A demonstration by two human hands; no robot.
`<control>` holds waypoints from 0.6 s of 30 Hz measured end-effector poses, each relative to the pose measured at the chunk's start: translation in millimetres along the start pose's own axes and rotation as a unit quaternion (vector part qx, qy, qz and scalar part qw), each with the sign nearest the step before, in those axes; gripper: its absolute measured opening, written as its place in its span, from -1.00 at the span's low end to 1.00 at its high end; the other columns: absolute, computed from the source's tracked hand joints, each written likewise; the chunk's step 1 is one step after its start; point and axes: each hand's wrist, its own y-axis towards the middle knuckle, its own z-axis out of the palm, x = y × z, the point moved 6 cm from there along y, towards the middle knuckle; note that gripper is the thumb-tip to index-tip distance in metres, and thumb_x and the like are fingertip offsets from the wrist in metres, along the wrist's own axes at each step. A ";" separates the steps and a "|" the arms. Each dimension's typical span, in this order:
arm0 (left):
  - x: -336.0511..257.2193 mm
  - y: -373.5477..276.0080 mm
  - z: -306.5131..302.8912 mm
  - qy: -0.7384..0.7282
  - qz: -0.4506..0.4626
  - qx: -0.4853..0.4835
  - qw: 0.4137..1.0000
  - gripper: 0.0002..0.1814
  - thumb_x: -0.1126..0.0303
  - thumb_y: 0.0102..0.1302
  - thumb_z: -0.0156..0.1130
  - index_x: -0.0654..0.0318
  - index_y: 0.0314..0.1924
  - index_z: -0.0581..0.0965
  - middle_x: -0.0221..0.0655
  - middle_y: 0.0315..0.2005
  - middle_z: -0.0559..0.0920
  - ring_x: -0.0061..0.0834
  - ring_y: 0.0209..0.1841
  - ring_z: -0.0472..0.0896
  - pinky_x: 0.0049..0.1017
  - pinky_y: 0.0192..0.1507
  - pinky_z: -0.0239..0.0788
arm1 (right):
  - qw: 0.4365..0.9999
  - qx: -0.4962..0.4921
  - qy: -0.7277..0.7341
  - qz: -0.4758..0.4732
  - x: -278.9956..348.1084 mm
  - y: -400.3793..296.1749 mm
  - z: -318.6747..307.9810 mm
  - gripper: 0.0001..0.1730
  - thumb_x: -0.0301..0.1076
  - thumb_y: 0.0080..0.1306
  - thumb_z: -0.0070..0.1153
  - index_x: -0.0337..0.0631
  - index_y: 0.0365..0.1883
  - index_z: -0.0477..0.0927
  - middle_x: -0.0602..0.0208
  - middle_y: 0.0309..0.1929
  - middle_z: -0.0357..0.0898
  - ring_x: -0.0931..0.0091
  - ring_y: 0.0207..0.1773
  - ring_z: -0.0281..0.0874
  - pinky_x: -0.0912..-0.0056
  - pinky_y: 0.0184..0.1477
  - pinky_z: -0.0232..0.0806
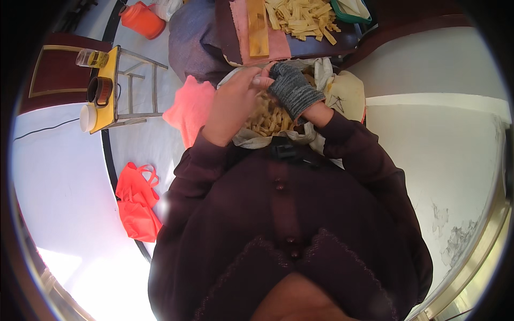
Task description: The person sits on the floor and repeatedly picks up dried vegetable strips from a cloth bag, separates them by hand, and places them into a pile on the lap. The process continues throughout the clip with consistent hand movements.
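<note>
My bare left hand [237, 94] and my right hand [293, 88], which wears a grey knitted fingerless glove, meet fingertip to fingertip. They are above an open whitish woven sack [253, 142] that holds many pale yellowish strips [271, 118]. Whether a small thing is between the fingers cannot be made out. Just beyond the hands, a wooden board [258, 30] lies on a pink cloth [241, 28] on a dark surface. A heap of similar strips [303, 18] lies to the right of the board.
A green tray [349, 18] is at the far right. A pink cloth [190, 104] hangs left of the sack. Further left, a yellow-topped stool [107, 76] carries a jar [92, 59], a dark mug [100, 91] and a white cup [88, 118]. A red bag [138, 208] lies on the floor.
</note>
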 end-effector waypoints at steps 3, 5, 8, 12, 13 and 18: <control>10.7 1.0 5.0 0.058 0.066 0.006 0.996 -0.61 0.65 0.08 0.14 0.24 -0.04 0.48 -0.21 -0.26 0.55 -0.24 -0.20 0.57 -0.41 -0.18 0.41 | 0.991 0.085 -0.095 0.049 -1.4 0.3 7.0 -0.60 -0.05 0.20 0.08 -0.29 -0.41 0.55 0.09 -0.49 0.52 0.22 -0.40 0.48 0.24 -0.27 0.32; 14.4 5.3 3.1 0.109 0.130 -0.004 0.985 -0.65 0.63 0.05 0.15 0.22 -0.10 0.49 -0.24 -0.28 0.54 -0.23 -0.19 0.55 -0.39 -0.20 0.40 | 0.991 0.074 -0.112 -0.027 6.2 0.3 11.8 -0.61 -0.07 0.20 0.04 -0.29 -0.35 0.54 0.03 -0.43 0.53 0.16 -0.34 0.48 0.19 -0.24 0.32; 23.7 11.0 -7.1 0.184 0.218 -0.023 0.958 -0.71 0.56 0.04 0.18 0.18 -0.18 0.49 -0.28 -0.29 0.54 -0.23 -0.19 0.54 -0.36 -0.24 0.38 | 0.969 0.052 -0.196 -0.141 8.2 -0.7 25.1 -0.64 -0.12 0.19 0.06 -0.30 -0.31 0.52 0.01 -0.44 0.50 0.15 -0.33 0.48 0.21 -0.25 0.33; 52.9 22.5 -7.9 0.233 0.250 0.005 0.940 -0.76 0.48 0.06 0.20 0.16 -0.21 0.48 -0.30 -0.35 0.55 -0.23 -0.22 0.54 -0.36 -0.31 0.35 | 0.972 -0.011 -0.174 -0.161 25.9 -6.0 28.5 -0.68 -0.17 0.17 0.06 -0.29 -0.31 0.54 0.03 -0.43 0.50 0.16 -0.31 0.46 0.22 -0.23 0.32; 60.4 26.4 -6.2 0.242 0.242 0.013 0.940 -0.77 0.47 0.07 0.20 0.16 -0.22 0.48 -0.30 -0.37 0.55 -0.24 -0.23 0.55 -0.37 -0.32 0.35 | 0.973 -0.023 -0.174 -0.149 27.4 -4.6 29.1 -0.67 -0.16 0.18 0.06 -0.29 -0.31 0.54 0.03 -0.43 0.50 0.16 -0.31 0.46 0.22 -0.22 0.32; 86.0 50.0 7.8 -0.009 0.073 -0.034 0.997 -0.88 0.41 0.25 0.15 0.21 -0.21 0.49 -0.43 -0.47 0.55 -0.50 -0.40 0.52 -0.48 -0.35 0.36 | 0.967 -0.069 -0.210 -0.131 19.8 16.5 1.3 -0.61 -0.08 0.19 0.11 -0.30 -0.31 0.56 0.04 -0.46 0.51 0.18 -0.34 0.48 0.24 -0.24 0.32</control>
